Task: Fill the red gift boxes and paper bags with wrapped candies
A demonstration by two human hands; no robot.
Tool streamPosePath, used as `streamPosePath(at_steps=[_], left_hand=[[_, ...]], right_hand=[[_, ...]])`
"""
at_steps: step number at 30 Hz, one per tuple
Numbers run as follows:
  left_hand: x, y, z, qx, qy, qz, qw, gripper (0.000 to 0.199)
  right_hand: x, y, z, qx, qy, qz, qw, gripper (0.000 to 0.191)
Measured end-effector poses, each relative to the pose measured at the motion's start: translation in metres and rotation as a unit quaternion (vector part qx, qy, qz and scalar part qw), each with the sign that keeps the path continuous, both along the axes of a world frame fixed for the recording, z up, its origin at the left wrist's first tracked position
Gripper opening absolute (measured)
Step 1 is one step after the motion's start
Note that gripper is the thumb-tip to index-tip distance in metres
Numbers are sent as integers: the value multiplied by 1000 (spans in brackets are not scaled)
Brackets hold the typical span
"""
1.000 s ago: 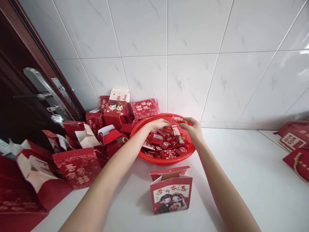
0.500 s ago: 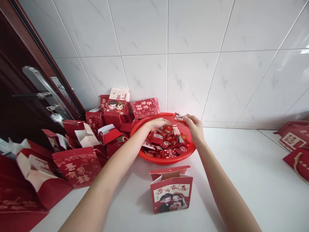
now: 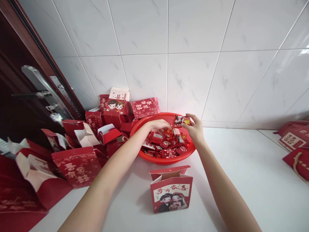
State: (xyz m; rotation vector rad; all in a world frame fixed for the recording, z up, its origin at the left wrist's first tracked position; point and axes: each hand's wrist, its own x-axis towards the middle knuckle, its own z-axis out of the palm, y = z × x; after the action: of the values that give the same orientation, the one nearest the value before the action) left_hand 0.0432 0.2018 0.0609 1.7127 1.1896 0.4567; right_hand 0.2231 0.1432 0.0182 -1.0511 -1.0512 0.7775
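A red plastic basket (image 3: 166, 161) with a perforated wall holds many wrapped candies (image 3: 166, 145). Over its left part, my left hand (image 3: 159, 125) has its fingers curled down by a red and gold candy; what they grip, if anything, is hidden. My right hand (image 3: 196, 130), at the right rim, pinches a red candy packet (image 3: 181, 121) printed "LOVE" and cartoon figures, raised above the pile. In front of the basket stands a red gift box (image 3: 171, 195) with a printed couple, its top flaps open.
Open red gift boxes (image 3: 77, 167) crowd the left side of the white counter (image 3: 231, 167). More boxes lean at the tiled wall (image 3: 193, 77). A dark door with a handle (image 3: 43, 93) is at left. Red bags (image 3: 293, 138) lie at far right.
My right hand has turned the candy packet so more of its printed face shows. The fingers of my left hand have shifted slightly rightward and down among the candies.
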Motion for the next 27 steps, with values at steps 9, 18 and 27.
streamPosePath(at_steps=[9,18,27], left_hand=[[-4,11,-3,-57,-67,-53,995,33],[3,11,-7,-46,-254,-20,966,22],[-3,19,-11,-66,-243,-100,963,32]], right_hand=[[0,1,-1,9,-14,15,1000,57],[-4,-1,1,31,-16,37,999,75],[-4,-5,6,4,79,105,991,44]])
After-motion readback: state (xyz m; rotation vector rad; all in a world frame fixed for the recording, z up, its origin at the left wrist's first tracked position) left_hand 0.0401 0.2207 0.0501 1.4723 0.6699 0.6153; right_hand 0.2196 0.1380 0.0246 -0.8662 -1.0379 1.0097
